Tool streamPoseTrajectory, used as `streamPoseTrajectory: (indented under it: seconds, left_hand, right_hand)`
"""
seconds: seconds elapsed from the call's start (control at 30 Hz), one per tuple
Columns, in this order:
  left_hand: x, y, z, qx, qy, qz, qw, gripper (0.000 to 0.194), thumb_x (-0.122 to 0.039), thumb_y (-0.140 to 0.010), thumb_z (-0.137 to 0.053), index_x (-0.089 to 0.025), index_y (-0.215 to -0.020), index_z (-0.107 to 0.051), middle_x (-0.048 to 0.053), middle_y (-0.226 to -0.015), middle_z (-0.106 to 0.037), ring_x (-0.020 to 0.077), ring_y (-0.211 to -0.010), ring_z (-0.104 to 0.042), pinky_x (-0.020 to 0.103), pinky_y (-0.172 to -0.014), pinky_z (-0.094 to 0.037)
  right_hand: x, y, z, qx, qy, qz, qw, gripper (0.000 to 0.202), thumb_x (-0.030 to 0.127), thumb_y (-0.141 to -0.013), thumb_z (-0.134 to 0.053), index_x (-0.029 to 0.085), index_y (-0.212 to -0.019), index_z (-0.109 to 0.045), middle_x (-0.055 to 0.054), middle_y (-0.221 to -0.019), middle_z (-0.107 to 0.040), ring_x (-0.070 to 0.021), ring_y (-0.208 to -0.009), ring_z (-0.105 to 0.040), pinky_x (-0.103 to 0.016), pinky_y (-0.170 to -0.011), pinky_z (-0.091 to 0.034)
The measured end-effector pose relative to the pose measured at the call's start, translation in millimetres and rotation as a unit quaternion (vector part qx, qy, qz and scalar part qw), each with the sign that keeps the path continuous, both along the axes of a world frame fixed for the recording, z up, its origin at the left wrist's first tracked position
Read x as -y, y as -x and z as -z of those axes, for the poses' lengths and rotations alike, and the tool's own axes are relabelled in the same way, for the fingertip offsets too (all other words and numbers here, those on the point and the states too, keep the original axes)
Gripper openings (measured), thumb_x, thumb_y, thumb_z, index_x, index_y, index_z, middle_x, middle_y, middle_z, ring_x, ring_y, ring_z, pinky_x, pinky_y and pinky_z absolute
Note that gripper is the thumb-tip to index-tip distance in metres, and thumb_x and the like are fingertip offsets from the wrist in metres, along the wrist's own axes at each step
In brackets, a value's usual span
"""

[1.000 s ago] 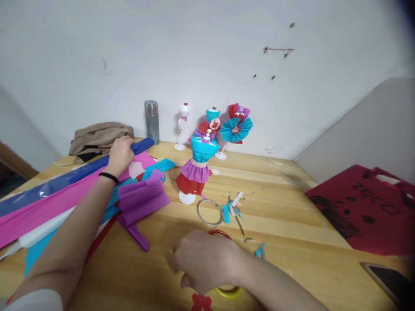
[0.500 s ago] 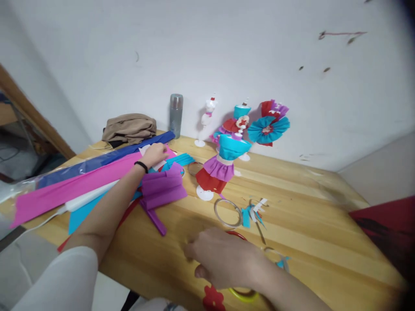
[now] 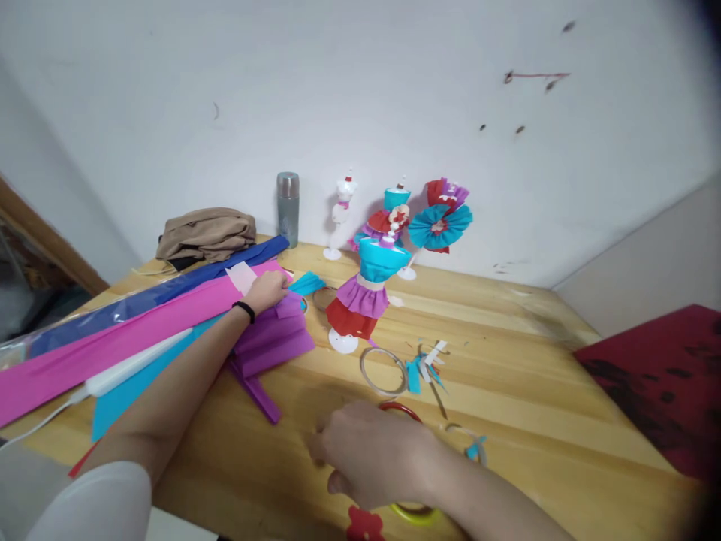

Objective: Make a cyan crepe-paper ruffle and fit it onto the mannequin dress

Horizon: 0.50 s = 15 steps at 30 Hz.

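And there's the purple paper [image 3: 277,347], just on the near side of your curled left hand [image 3: 269,291], farther from your half-curled right hand [image 3: 375,454], though I can't tell what either grips.

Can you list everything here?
table: one, tan, foreground
wall: one, white, behind
dress forms: four, one white, three multicoloured, centre
bottle: one, grey, by wall
cloth: one, brown, back left
paper: several, mixed colours, left
corded item: one, white, left
rings: several, greyish, middle
curved pieces: two, red and yellow, front
scraps: several, turquoise and white, centre-right
flower: one, red, front edge
panel: one, red, right
wristband: one, black, left wrist
left hand: one, over paper
right hand: one, front
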<state>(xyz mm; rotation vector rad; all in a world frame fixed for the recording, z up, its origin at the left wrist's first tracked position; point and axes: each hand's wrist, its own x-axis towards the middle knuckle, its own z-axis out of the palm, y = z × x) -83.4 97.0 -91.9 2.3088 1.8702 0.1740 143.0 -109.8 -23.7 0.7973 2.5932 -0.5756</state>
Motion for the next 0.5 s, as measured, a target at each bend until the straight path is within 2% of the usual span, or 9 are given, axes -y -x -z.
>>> streamPoseTrajectory:
  seconds: [0.1,0.23,0.27,0.33,0.4,0.5]
  left_hand:
    - [3,-3,-2.0,0.008,0.007,-0.009,1.000,0.037,-0.035,-0.096,-0.062,-0.017,-0.128,-0.059,0.011,-0.128,-0.061,0.0239,-0.109,-0.064,0.045,-0.092,-0.057]
    - [7,-5,-11.5,0.035,0.000,-0.021,0.999,0.035,-0.036,-0.096,-0.061,-0.016,-0.125,-0.061,0.011,-0.126,-0.062,0.0236,-0.108,-0.064,0.044,-0.091,-0.057]
    - [8,-4,-15.0,0.046,-0.007,-0.026,0.999,0.031,-0.034,-0.096,-0.060,-0.015,-0.120,-0.063,0.011,-0.120,-0.065,0.0234,-0.104,-0.065,0.042,-0.089,-0.057]
    - [7,-1,-21.9,0.072,-0.031,-0.036,0.996,0.019,-0.026,-0.093,-0.056,-0.012,-0.095,-0.069,0.009,-0.095,-0.071,0.0232,-0.090,-0.067,0.036,-0.081,-0.054]
    - [5,3,-27.3,0.104,-0.054,-0.044,0.992,0.016,-0.019,-0.086,-0.054,-0.014,-0.079,-0.067,0.007,-0.078,-0.070,0.0216,-0.077,-0.066,0.031,-0.071,-0.050]
    - [1,8,-30.9,0.152,-0.063,-0.044,0.985,0.012,-0.020,-0.079,-0.055,-0.014,-0.075,-0.065,0.004,-0.068,-0.067,0.0177,-0.064,-0.060,0.028,-0.061,-0.044]
  right_hand:
    - [-1,3,-5.3,0.062,0.000,-0.042,0.997,0.024,0.031,-0.087,-0.067,0.015,-0.102,-0.078,-0.011,-0.090,-0.079,-0.0219,-0.076,-0.074,-0.028,-0.042,-0.024]
    - [-2,3,-6.9,0.075,0.004,-0.056,0.996,0.025,0.033,-0.088,-0.066,0.014,-0.101,-0.077,-0.010,-0.089,-0.079,-0.0218,-0.077,-0.075,-0.028,-0.040,-0.022]
    - [-3,3,-6.3,0.072,0.002,-0.057,0.996,0.025,0.033,-0.089,-0.066,0.014,-0.101,-0.077,-0.010,-0.089,-0.079,-0.0217,-0.077,-0.074,-0.028,-0.040,-0.022]
    - [-4,2,-4.7,0.061,-0.006,-0.058,0.996,0.024,0.033,-0.089,-0.066,0.015,-0.100,-0.077,-0.009,-0.089,-0.078,-0.0215,-0.077,-0.074,-0.028,-0.040,-0.022]
    - [-4,1,-3.3,0.049,-0.019,-0.058,0.997,0.021,0.032,-0.088,-0.067,0.016,-0.099,-0.077,-0.008,-0.086,-0.078,-0.0209,-0.075,-0.073,-0.028,-0.041,-0.022]
    - [-3,-1,-3.8,0.033,-0.032,-0.048,0.998,0.018,0.031,-0.087,-0.070,0.017,-0.095,-0.077,-0.007,-0.083,-0.077,-0.0190,-0.069,-0.071,-0.029,-0.041,-0.024]
